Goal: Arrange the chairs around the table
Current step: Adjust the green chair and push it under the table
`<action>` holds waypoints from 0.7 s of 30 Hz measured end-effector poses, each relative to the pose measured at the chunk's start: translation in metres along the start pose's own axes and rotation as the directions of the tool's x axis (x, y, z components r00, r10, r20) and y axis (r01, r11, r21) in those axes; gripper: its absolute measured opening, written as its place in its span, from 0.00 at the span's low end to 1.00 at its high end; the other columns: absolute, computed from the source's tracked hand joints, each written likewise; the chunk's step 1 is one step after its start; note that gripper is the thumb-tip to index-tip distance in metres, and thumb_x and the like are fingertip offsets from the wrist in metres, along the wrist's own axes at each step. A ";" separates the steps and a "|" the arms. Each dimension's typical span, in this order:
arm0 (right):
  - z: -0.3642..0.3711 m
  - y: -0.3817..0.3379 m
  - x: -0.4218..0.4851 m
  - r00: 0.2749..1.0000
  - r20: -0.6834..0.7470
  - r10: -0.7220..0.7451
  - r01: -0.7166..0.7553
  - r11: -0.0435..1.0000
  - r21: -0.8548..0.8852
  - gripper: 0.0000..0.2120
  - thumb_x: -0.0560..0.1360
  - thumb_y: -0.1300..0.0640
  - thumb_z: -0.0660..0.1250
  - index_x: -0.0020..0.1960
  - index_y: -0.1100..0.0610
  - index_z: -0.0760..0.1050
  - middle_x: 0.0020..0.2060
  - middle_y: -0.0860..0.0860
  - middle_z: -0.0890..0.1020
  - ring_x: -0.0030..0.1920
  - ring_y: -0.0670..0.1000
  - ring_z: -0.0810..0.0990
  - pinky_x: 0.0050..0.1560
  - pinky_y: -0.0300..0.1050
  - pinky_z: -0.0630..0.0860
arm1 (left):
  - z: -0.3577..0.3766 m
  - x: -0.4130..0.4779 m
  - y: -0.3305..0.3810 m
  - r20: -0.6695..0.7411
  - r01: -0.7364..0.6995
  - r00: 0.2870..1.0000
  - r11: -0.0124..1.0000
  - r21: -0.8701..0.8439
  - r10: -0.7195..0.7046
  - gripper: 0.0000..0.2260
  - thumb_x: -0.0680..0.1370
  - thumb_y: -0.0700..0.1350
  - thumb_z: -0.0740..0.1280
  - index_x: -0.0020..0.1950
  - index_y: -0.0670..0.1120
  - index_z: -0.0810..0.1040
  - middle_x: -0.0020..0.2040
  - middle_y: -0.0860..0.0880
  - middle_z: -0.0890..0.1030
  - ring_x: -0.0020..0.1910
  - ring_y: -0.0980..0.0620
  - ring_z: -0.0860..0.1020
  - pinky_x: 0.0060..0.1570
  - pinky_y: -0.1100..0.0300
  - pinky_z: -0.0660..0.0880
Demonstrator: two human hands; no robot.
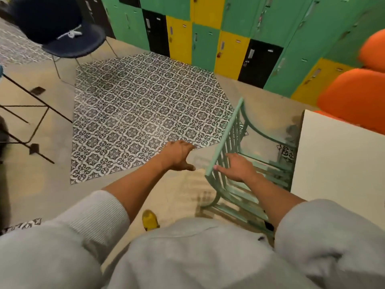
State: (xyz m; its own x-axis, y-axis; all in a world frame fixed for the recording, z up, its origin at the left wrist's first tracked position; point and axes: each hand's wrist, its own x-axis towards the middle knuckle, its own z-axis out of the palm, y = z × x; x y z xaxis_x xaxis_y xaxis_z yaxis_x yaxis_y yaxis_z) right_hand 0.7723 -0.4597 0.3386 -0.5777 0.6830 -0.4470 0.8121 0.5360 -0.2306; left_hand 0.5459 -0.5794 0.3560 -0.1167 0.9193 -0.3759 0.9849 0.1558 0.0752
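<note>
A mint-green metal chair (229,130) with a slatted back stands tucked against the white table (341,167) at the right. My right hand (237,168) hovers over the chair's backrest slats, fingers spread, the thumb near the top rail but not gripping it. My left hand (177,156) is held open in the air just left of the chair, touching nothing. A dark navy chair (68,34) stands at the far left, away from the table. An orange chair (358,97) sits behind the table on the far right.
Green, yellow and black lockers (208,38) line the back wall. A patterned tile patch (141,113) covers the middle floor. Black metal legs of other furniture (31,113) stand at the left. My yellow shoe (150,221) shows below.
</note>
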 end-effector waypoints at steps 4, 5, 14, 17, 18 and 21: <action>0.001 -0.006 0.039 0.994 0.050 0.093 -0.096 0.994 0.059 0.42 0.77 0.26 0.65 0.79 0.54 0.70 0.74 0.58 0.76 0.72 0.61 0.76 0.68 0.57 0.77 | -0.010 0.066 -0.026 0.076 -0.121 0.990 0.991 0.063 0.117 0.42 0.77 0.71 0.68 0.84 0.51 0.62 0.84 0.48 0.63 0.83 0.44 0.59 0.79 0.39 0.60; 0.003 -0.009 0.049 0.990 0.059 0.127 -0.132 0.988 0.078 0.42 0.76 0.25 0.64 0.78 0.54 0.71 0.73 0.58 0.77 0.71 0.61 0.77 0.66 0.56 0.77 | -0.013 0.082 -0.035 0.086 -0.156 0.985 0.985 0.072 0.150 0.42 0.77 0.70 0.68 0.84 0.51 0.62 0.84 0.48 0.63 0.83 0.44 0.59 0.79 0.38 0.59; 0.014 -0.053 0.119 0.842 0.147 0.520 -0.519 0.702 0.489 0.40 0.78 0.29 0.67 0.77 0.57 0.71 0.70 0.59 0.79 0.68 0.61 0.79 0.67 0.54 0.77 | -0.085 0.230 -0.089 0.217 -0.556 0.831 0.782 0.281 0.513 0.40 0.78 0.68 0.69 0.84 0.52 0.62 0.85 0.48 0.61 0.84 0.44 0.57 0.81 0.38 0.56; 0.021 -0.064 0.126 0.778 0.177 0.603 -0.585 0.590 0.556 0.38 0.81 0.34 0.67 0.80 0.59 0.67 0.74 0.59 0.76 0.73 0.60 0.76 0.72 0.52 0.74 | -0.101 0.276 -0.080 0.282 -0.664 0.748 0.673 0.326 0.601 0.40 0.78 0.66 0.70 0.84 0.51 0.62 0.85 0.47 0.61 0.85 0.43 0.56 0.81 0.37 0.53; 0.025 -0.070 0.127 0.747 0.206 0.632 -0.617 0.543 0.570 0.37 0.81 0.36 0.67 0.81 0.58 0.67 0.75 0.59 0.75 0.73 0.60 0.75 0.72 0.52 0.73 | -0.104 0.289 -0.074 0.309 -0.696 0.718 0.635 0.336 0.624 0.40 0.78 0.66 0.71 0.84 0.51 0.62 0.85 0.46 0.61 0.84 0.43 0.57 0.80 0.37 0.53; 0.039 -0.074 0.127 0.654 0.319 0.686 -0.708 0.405 0.578 0.36 0.82 0.37 0.66 0.81 0.59 0.65 0.75 0.59 0.74 0.73 0.60 0.75 0.71 0.51 0.73 | -0.105 0.316 -0.052 0.358 -0.788 0.613 0.514 0.339 0.704 0.40 0.76 0.66 0.72 0.84 0.51 0.64 0.84 0.46 0.64 0.83 0.41 0.59 0.80 0.37 0.54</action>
State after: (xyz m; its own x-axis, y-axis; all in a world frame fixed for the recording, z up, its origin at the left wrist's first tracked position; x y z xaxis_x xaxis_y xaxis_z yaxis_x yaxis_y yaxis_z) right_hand 0.6416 -0.4318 0.2653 0.2061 0.6561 -0.7260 0.7857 -0.5532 -0.2769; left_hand 0.4448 -0.2590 0.3301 0.6679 0.5438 -0.5081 0.6412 -0.7671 0.0217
